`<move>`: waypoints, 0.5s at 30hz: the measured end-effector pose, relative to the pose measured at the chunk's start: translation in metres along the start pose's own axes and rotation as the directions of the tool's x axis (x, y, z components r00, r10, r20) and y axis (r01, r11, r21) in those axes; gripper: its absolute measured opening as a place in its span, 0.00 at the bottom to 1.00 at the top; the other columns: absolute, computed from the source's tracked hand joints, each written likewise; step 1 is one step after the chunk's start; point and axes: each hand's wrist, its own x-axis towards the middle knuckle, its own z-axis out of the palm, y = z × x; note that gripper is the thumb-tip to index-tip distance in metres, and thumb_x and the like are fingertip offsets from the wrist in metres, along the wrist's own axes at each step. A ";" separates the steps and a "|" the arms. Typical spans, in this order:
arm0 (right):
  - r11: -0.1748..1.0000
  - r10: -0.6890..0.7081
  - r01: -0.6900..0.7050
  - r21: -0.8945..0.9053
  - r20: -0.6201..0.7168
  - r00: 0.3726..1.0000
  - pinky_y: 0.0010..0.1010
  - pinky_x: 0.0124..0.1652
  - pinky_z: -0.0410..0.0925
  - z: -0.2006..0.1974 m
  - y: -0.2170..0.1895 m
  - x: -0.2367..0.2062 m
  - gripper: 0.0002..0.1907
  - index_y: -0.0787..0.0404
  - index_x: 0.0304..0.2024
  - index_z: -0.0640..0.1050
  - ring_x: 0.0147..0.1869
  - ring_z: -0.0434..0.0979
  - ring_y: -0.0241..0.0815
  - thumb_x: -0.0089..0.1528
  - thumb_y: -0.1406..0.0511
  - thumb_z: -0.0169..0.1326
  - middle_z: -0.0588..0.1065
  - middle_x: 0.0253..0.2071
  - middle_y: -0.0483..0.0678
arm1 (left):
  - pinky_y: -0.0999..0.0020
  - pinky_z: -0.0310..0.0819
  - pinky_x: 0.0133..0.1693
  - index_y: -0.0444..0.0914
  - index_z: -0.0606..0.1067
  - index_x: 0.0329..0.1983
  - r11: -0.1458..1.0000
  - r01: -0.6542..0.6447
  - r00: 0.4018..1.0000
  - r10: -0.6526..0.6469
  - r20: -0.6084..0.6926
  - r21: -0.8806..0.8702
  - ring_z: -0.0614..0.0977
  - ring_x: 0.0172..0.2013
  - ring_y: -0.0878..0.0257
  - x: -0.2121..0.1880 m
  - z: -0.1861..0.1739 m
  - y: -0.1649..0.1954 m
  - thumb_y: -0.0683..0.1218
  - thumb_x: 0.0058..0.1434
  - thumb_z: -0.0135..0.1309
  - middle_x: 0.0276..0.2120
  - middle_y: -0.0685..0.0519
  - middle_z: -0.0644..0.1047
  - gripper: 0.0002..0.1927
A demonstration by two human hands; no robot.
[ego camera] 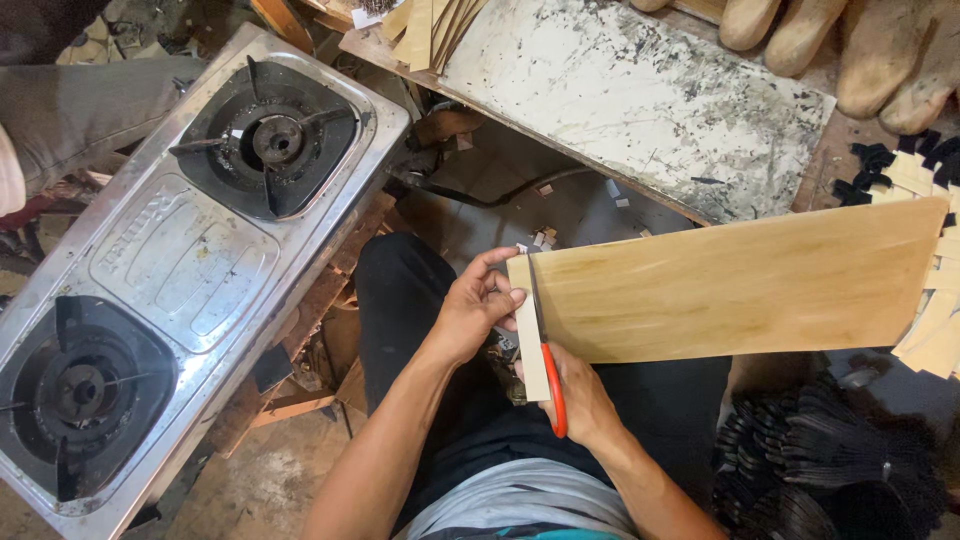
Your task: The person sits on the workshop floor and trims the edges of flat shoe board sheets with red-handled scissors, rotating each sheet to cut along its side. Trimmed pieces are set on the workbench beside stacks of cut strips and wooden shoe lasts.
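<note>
Two hands meet at the near end of a long tan sheet (740, 285), which lies across our lap and runs out toward 3 o'clock. Our left hand (478, 305) pinches the narrow strip (527, 330) at the sheet's left edge, thumb above and fingers curled round it, closed firmly on the material. Our right hand (580, 400) is wrapped round the orange handles of a pair of scissors (548, 370), whose blades run up along the line between strip and sheet; the fingers are closed on the handles, though we cannot tell how far the blades themselves gape.

We judge the sheet to be light and thin, stiff enough to hold itself flat across the lap yet likely to flex or sag at its far end. It looks smooth, so a pinch close to the cut line, as the left hand has now, seems the surest hold; the freed strip would bend easily.

At 9 to 10 o'clock sits a steel two-burner gas stove (190, 250). At 12 to 1 o'clock lies a pale, stained board (640, 100), with cut tan pieces (930, 310) at 3 o'clock and a heap of dark pieces (830, 460) at 4 o'clock.
</note>
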 end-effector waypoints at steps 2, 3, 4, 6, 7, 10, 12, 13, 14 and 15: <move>0.999 0.034 -0.034 0.034 0.005 0.999 0.36 0.37 0.71 -0.003 -0.005 0.000 0.15 0.61 0.42 0.78 0.36 0.81 0.47 0.58 0.58 0.55 0.78 0.31 0.51 | 0.74 0.79 0.32 0.36 0.65 0.69 1.000 -0.008 1.000 0.009 0.017 -0.008 0.80 0.31 0.69 -0.001 0.001 -0.001 0.36 0.64 0.56 0.31 0.56 0.74 0.30; 0.996 0.065 -0.065 0.064 0.014 0.998 0.36 0.37 0.72 -0.005 -0.009 0.000 0.15 0.61 0.41 0.78 0.34 0.81 0.46 0.58 0.58 0.54 0.78 0.30 0.50 | 0.74 0.79 0.32 0.36 0.65 0.69 1.000 -0.014 1.000 0.014 0.023 -0.012 0.80 0.31 0.69 -0.001 0.001 -0.001 0.36 0.64 0.56 0.31 0.55 0.74 0.30; 0.991 0.095 -0.097 0.094 0.024 0.995 0.36 0.36 0.72 -0.007 -0.012 0.000 0.14 0.61 0.40 0.79 0.33 0.81 0.46 0.58 0.59 0.54 0.79 0.28 0.50 | 0.74 0.79 0.32 0.36 0.65 0.69 1.000 -0.018 0.999 0.019 0.027 -0.013 0.80 0.31 0.68 -0.001 0.000 -0.002 0.36 0.64 0.57 0.31 0.55 0.74 0.30; 0.941 0.314 -0.317 0.119 0.047 0.948 0.39 0.33 0.69 -0.006 -0.017 -0.001 0.14 0.61 0.39 0.80 0.29 0.77 0.48 0.60 0.58 0.54 0.76 0.25 0.53 | 0.74 0.79 0.32 0.36 0.64 0.69 0.999 -0.028 0.999 0.029 0.036 -0.016 0.80 0.30 0.68 0.000 0.000 -0.003 0.36 0.64 0.57 0.32 0.55 0.74 0.30; 0.897 0.417 -0.422 0.130 0.062 0.907 0.41 0.31 0.67 -0.006 -0.018 -0.001 0.13 0.61 0.39 0.81 0.27 0.75 0.50 0.61 0.58 0.53 0.75 0.23 0.55 | 0.74 0.79 0.32 0.35 0.64 0.69 1.000 -0.025 0.999 0.025 0.027 -0.016 0.80 0.31 0.68 0.001 0.000 -0.004 0.36 0.63 0.57 0.32 0.55 0.74 0.30; 0.979 0.196 -0.191 0.072 -0.064 0.979 0.35 0.33 0.71 -0.005 -0.017 0.000 0.11 0.63 0.37 0.80 0.29 0.80 0.45 0.57 0.62 0.58 0.78 0.24 0.52 | 0.73 0.79 0.32 0.35 0.63 0.70 0.999 -0.021 1.000 0.022 0.012 -0.035 0.80 0.31 0.67 0.004 0.001 -0.004 0.36 0.63 0.57 0.32 0.55 0.75 0.32; 0.989 0.127 -0.119 0.083 -0.098 0.987 0.35 0.33 0.72 -0.003 -0.013 0.001 0.09 0.64 0.36 0.80 0.29 0.81 0.44 0.57 0.65 0.57 0.79 0.25 0.52 | 0.73 0.79 0.32 0.35 0.62 0.71 0.997 -0.026 1.000 0.027 0.014 -0.072 0.81 0.32 0.67 0.006 0.002 -0.004 0.36 0.63 0.57 0.33 0.55 0.75 0.33; 0.993 0.092 -0.083 0.088 -0.116 0.989 0.34 0.33 0.72 -0.003 -0.011 0.002 0.08 0.65 0.35 0.79 0.30 0.82 0.44 0.57 0.66 0.56 0.79 0.25 0.52 | 0.73 0.79 0.32 0.36 0.61 0.72 0.996 -0.030 0.999 0.031 0.007 -0.079 0.81 0.32 0.67 0.006 0.003 -0.003 0.36 0.63 0.57 0.33 0.55 0.75 0.34; 0.993 0.088 -0.078 0.093 -0.117 0.989 0.34 0.33 0.73 -0.003 -0.008 0.002 0.07 0.65 0.35 0.80 0.30 0.82 0.44 0.57 0.67 0.56 0.80 0.25 0.52 | 0.73 0.78 0.32 0.36 0.60 0.73 0.996 -0.034 0.999 0.034 0.001 -0.085 0.81 0.32 0.67 0.006 0.003 -0.003 0.36 0.62 0.57 0.33 0.55 0.75 0.36; 0.993 0.084 -0.073 0.098 -0.118 0.989 0.34 0.33 0.73 -0.003 -0.006 0.002 0.07 0.65 0.35 0.80 0.30 0.82 0.43 0.57 0.67 0.55 0.80 0.26 0.51 | 0.73 0.78 0.31 0.37 0.59 0.73 0.995 -0.038 0.999 0.038 -0.006 -0.091 0.81 0.32 0.67 0.007 0.003 -0.003 0.36 0.62 0.57 0.33 0.54 0.76 0.37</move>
